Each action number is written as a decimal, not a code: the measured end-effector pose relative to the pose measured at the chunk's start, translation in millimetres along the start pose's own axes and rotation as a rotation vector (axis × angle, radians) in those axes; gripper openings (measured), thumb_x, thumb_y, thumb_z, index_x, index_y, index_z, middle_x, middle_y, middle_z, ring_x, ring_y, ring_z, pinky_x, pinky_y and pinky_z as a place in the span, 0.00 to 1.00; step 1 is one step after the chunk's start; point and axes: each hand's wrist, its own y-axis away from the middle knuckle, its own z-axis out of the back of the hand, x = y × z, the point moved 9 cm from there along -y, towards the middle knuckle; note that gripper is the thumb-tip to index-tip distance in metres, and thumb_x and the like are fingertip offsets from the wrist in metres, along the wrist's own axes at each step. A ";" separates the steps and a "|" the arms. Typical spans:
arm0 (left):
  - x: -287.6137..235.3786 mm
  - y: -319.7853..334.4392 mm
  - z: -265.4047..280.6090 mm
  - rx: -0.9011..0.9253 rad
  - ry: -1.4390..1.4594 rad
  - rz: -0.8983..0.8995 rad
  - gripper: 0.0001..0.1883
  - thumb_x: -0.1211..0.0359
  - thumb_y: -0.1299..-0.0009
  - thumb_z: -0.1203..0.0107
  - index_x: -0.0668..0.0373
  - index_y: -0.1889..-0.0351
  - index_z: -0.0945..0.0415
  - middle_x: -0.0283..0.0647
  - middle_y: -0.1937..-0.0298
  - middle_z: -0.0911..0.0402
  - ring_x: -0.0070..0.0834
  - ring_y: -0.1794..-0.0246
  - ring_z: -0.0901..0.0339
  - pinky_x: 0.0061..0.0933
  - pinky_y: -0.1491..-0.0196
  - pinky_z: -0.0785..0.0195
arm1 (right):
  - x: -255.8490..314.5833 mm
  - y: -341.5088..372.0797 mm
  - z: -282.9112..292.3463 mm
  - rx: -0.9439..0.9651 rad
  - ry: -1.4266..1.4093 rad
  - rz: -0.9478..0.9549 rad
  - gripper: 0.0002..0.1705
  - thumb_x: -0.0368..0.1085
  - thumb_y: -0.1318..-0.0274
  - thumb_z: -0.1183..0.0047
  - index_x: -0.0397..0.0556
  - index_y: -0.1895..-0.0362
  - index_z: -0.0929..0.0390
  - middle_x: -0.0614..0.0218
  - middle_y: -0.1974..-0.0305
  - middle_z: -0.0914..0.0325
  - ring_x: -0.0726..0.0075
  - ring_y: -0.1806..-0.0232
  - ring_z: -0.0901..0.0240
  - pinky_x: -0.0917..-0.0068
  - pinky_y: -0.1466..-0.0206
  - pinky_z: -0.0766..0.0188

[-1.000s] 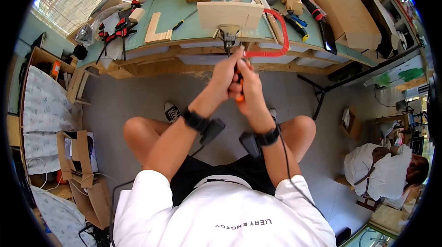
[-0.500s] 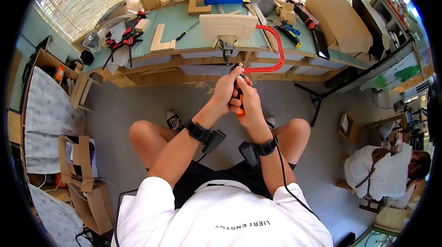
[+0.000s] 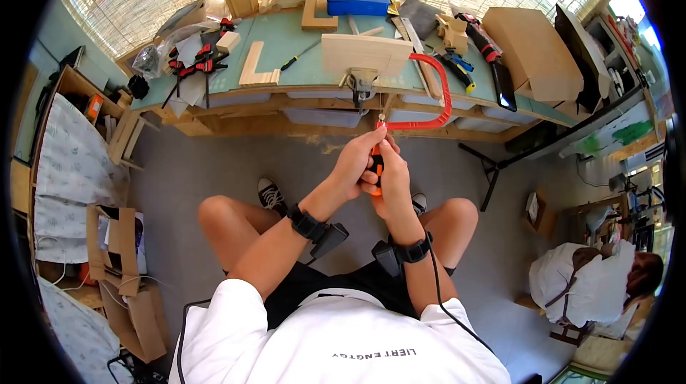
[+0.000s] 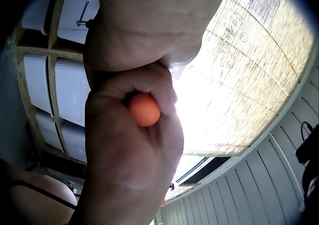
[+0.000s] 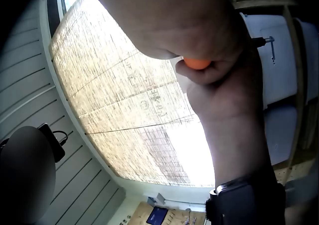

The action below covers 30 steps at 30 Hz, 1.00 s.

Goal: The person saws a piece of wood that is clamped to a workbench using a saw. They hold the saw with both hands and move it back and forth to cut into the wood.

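Observation:
Both hands grip the black and orange handle [image 3: 377, 169] of a coping saw with a red C-shaped frame [image 3: 447, 91]. My left hand [image 3: 351, 162] wraps the handle from the left, its thumb up near the frame. My right hand [image 3: 395, 178] closes round it from the right. The orange handle end [image 4: 144, 109] pokes out below the curled fingers in the left wrist view. Beyond the hands, a pale wooden board [image 3: 368, 53] is held by a metal clamp [image 3: 362, 84] at the bench's front edge. The saw's frame reaches round the board's right side.
On the green bench [image 3: 300, 73] lie an L-shaped wooden piece [image 3: 257, 66], a screwdriver [image 3: 300, 55], red-black clamps [image 3: 196, 62], a utility knife [image 3: 457, 73] and a phone [image 3: 504, 87]. A blue box [image 3: 357, 0] and a cardboard box [image 3: 532, 51] stand behind.
Both hands and the saw have moved down toward the body, away from the clamp. The whole head view has also shifted, so the bench appears lower. The grip stays the same.

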 end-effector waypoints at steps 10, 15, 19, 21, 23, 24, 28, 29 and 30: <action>8.5 -27.5 17.0 -0.135 0.072 -0.041 0.22 0.48 0.26 0.51 0.58 0.67 0.25 0.30 0.80 0.26 0.14 0.94 0.41 0.17 0.92 0.52 | -2.0 -25.7 14.1 -0.059 0.038 0.041 0.15 0.49 0.33 0.52 0.51 0.56 0.30 0.78 0.75 0.34 0.85 0.84 0.41 0.84 0.87 0.47; -23.8 -35.9 5.1 -0.025 0.091 -0.009 0.22 0.48 0.25 0.52 0.58 0.67 0.24 0.30 0.78 0.24 0.15 0.92 0.38 0.19 0.92 0.50 | 17.2 -52.5 -11.1 0.152 -0.015 0.057 0.14 0.49 0.32 0.54 0.52 0.57 0.31 0.77 0.76 0.34 0.84 0.85 0.41 0.83 0.88 0.49; -7.5 -11.5 11.1 -0.244 0.057 -0.046 0.21 0.49 0.26 0.50 0.57 0.68 0.24 0.27 0.82 0.31 0.14 0.91 0.39 0.18 0.89 0.45 | -4.8 -22.7 10.9 -0.067 0.007 -0.004 0.14 0.48 0.32 0.53 0.52 0.65 0.32 0.76 0.77 0.33 0.84 0.86 0.42 0.82 0.90 0.52; -19.3 -20.1 14.7 -0.212 0.016 0.024 0.20 0.50 0.25 0.51 0.57 0.68 0.24 0.22 0.87 0.39 0.11 0.94 0.49 0.17 0.91 0.58 | 7.7 -42.9 -2.8 0.011 -0.024 0.039 0.15 0.48 0.32 0.53 0.51 0.66 0.33 0.76 0.77 0.33 0.84 0.86 0.42 0.82 0.89 0.52; -29.7 -35.1 6.5 -0.102 0.070 -0.024 0.21 0.46 0.27 0.50 0.54 0.68 0.24 0.23 0.87 0.37 0.11 0.95 0.49 0.17 0.92 0.60 | 18.2 -56.1 -15.4 0.133 -0.047 0.056 0.15 0.48 0.31 0.55 0.53 0.66 0.32 0.76 0.78 0.33 0.83 0.86 0.41 0.83 0.90 0.51; -12.0 -21.9 13.1 -0.153 0.031 0.020 0.22 0.45 0.27 0.51 0.53 0.68 0.24 0.23 0.86 0.35 0.11 0.95 0.49 0.17 0.93 0.60 | 3.5 -39.6 -1.8 0.057 -0.023 0.016 0.15 0.48 0.31 0.55 0.52 0.66 0.32 0.76 0.78 0.33 0.83 0.86 0.41 0.83 0.90 0.51; -4.8 -10.9 10.3 -0.169 -0.019 0.020 0.22 0.45 0.27 0.50 0.53 0.68 0.24 0.27 0.82 0.31 0.13 0.95 0.45 0.18 0.94 0.55 | -6.8 -20.1 11.2 -0.040 -0.002 0.018 0.14 0.47 0.31 0.56 0.51 0.63 0.32 0.75 0.77 0.33 0.82 0.88 0.42 0.82 0.91 0.52; -8.6 -18.6 10.7 -0.139 -0.011 -0.024 0.22 0.46 0.27 0.49 0.55 0.67 0.24 0.28 0.80 0.30 0.14 0.94 0.41 0.18 0.94 0.51 | -0.6 -32.0 8.1 -0.006 0.009 0.020 0.13 0.46 0.31 0.56 0.51 0.63 0.32 0.74 0.77 0.33 0.82 0.87 0.42 0.82 0.90 0.51; -10.0 -33.7 26.8 -0.192 -0.020 0.030 0.22 0.46 0.27 0.49 0.56 0.68 0.24 0.29 0.79 0.28 0.16 0.91 0.38 0.19 0.92 0.45 | 9.5 -52.2 -5.0 0.065 -0.049 0.050 0.13 0.46 0.31 0.57 0.51 0.62 0.32 0.74 0.77 0.33 0.83 0.87 0.42 0.82 0.90 0.51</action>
